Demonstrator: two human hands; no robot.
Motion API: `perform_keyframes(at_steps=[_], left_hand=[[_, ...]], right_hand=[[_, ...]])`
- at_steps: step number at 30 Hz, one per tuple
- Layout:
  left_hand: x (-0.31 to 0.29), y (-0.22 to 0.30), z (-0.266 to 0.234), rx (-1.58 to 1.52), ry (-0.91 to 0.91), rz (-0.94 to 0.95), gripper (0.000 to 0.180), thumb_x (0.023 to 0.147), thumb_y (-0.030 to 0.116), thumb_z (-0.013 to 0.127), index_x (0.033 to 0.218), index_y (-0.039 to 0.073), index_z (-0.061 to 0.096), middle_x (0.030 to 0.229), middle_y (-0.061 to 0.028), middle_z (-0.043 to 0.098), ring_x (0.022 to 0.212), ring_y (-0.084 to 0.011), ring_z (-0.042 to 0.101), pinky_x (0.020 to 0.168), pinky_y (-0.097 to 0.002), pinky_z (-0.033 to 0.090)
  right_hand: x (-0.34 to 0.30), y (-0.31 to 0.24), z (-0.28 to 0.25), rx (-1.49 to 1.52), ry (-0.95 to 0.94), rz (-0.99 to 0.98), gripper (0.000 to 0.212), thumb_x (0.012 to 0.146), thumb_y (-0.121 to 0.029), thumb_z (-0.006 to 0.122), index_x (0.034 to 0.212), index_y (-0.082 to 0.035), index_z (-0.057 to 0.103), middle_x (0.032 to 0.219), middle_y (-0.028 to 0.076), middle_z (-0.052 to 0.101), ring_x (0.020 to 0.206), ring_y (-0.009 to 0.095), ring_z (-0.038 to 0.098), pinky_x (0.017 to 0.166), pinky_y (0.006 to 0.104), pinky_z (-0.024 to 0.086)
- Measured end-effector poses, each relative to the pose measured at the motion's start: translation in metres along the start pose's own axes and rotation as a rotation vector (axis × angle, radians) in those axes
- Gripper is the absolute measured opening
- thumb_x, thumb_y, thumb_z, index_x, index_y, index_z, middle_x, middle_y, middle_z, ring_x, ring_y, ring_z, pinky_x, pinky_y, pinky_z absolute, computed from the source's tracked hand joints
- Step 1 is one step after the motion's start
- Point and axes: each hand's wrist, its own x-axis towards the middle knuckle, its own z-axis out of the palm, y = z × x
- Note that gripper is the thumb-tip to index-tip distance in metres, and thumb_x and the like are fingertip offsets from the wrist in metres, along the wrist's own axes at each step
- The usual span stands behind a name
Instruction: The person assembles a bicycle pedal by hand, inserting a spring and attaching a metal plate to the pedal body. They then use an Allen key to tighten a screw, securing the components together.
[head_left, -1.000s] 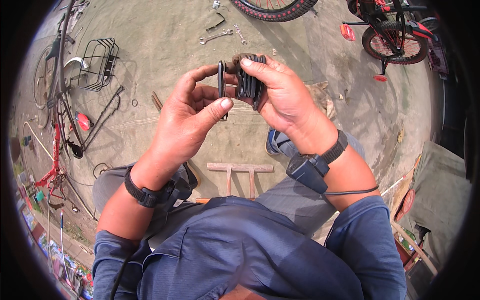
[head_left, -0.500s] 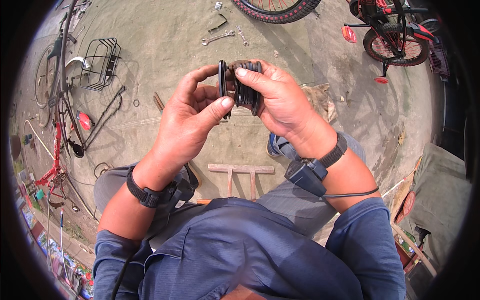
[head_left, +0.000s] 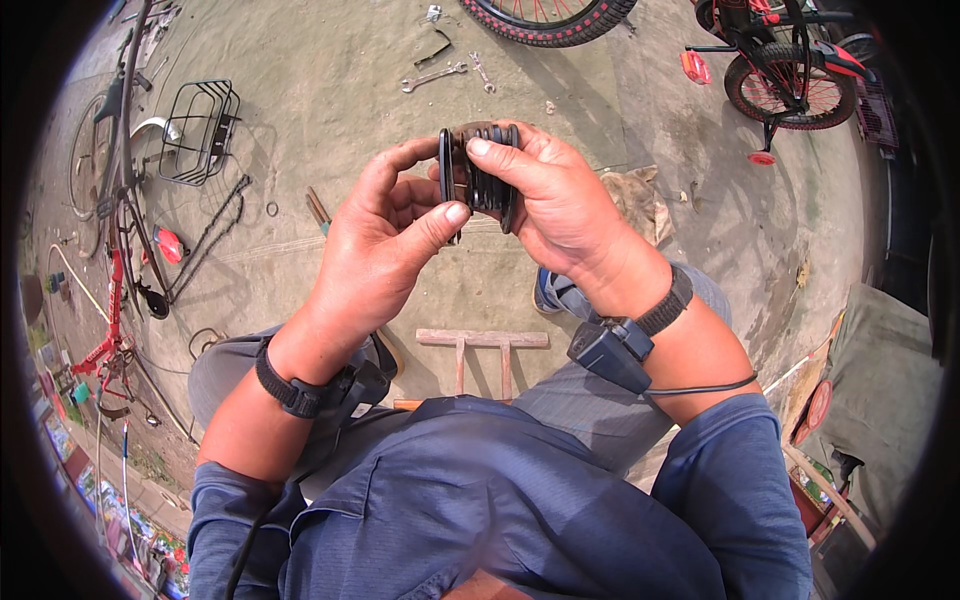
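Note:
In front of my chest, both hands are closed on black round parts. My left hand [head_left: 385, 225] pinches a thin black disc [head_left: 446, 168], seen edge-on, between thumb and fingers. Just to its right, my right hand [head_left: 560, 195] grips a ribbed black stack of rings [head_left: 491, 190], with the thumb lying across its top. A narrow gap with something brownish in it shows between disc and stack. Whether the two are joined there I cannot tell. Fingers hide the far side of both parts.
On the ground ahead lie a wrench [head_left: 434, 77], a smaller wrench [head_left: 482, 72] and a black wire basket [head_left: 200, 132]. A chain [head_left: 212, 236] lies at left near a bicycle frame [head_left: 112, 310]. A small-wheeled bicycle [head_left: 790, 85] stands far right. A wooden stool [head_left: 482, 339] sits between my legs.
The gap between the black disc and the ring stack has narrowed slightly. Both hands keep their grips and have barely moved.

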Motion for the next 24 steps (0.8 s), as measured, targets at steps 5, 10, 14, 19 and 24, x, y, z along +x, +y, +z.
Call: perform_keyframes(at_steps=[5, 10, 14, 19, 24], left_hand=[[0.001, -0.002, -0.001, 0.037, 0.011, 0.005, 0.054, 0.094, 0.006, 0.07, 0.142, 0.006, 0.045, 0.106, -0.0079, 0.066, 0.093, -0.0099, 0.061, 0.081, -0.0256, 0.051], [0.001, -0.007, 0.001, 0.042, 0.037, 0.038, 0.054, 0.093, 0.005, 0.071, 0.141, 0.006, 0.046, 0.105, -0.0077, 0.066, 0.093, -0.0101, 0.062, 0.081, -0.026, 0.052], [0.001, -0.011, 0.0, 0.075, 0.033, 0.068, 0.054, 0.093, 0.004, 0.071, 0.141, 0.007, 0.047, 0.105, -0.0076, 0.066, 0.093, -0.0106, 0.062, 0.082, -0.0271, 0.052], [0.002, -0.016, 0.001, 0.077, 0.02, 0.109, 0.053, 0.092, 0.003, 0.071, 0.14, 0.007, 0.048, 0.106, -0.007, 0.066, 0.095, -0.0109, 0.062, 0.083, -0.0278, 0.053], [0.002, -0.02, 0.002, 0.157, 0.044, 0.16, 0.054, 0.091, -0.001, 0.071, 0.14, 0.007, 0.05, 0.109, -0.0053, 0.065, 0.095, -0.0103, 0.063, 0.081, -0.0263, 0.053]], right_hand=[[0.0, -0.001, 0.0, -0.023, -0.008, 0.005, 0.022, 0.1, -0.014, 0.059, 0.116, 0.001, 0.06, 0.106, 0.014, 0.07, 0.097, 0.022, 0.07, 0.085, 0.0345, 0.058], [-0.002, -0.002, 0.003, 0.01, -0.013, 0.02, 0.017, 0.098, -0.012, 0.062, 0.11, 0.0, 0.062, 0.101, 0.009, 0.069, 0.089, 0.016, 0.068, 0.081, 0.0301, 0.056], [-0.004, -0.003, 0.006, 0.07, -0.043, 0.024, 0.015, 0.098, -0.01, 0.062, 0.109, -0.001, 0.061, 0.098, 0.006, 0.069, 0.088, 0.015, 0.067, 0.081, 0.0293, 0.056], [-0.005, 0.0, 0.008, 0.06, -0.04, 0.006, 0.02, 0.097, -0.01, 0.062, 0.114, 0.0, 0.059, 0.102, 0.007, 0.068, 0.093, 0.016, 0.068, 0.083, 0.0303, 0.056], [-0.006, 0.005, 0.009, 0.021, -0.047, -0.037, 0.028, 0.095, -0.004, 0.066, 0.121, 0.001, 0.056, 0.106, 0.007, 0.066, 0.096, 0.015, 0.066, 0.085, 0.0293, 0.056]])
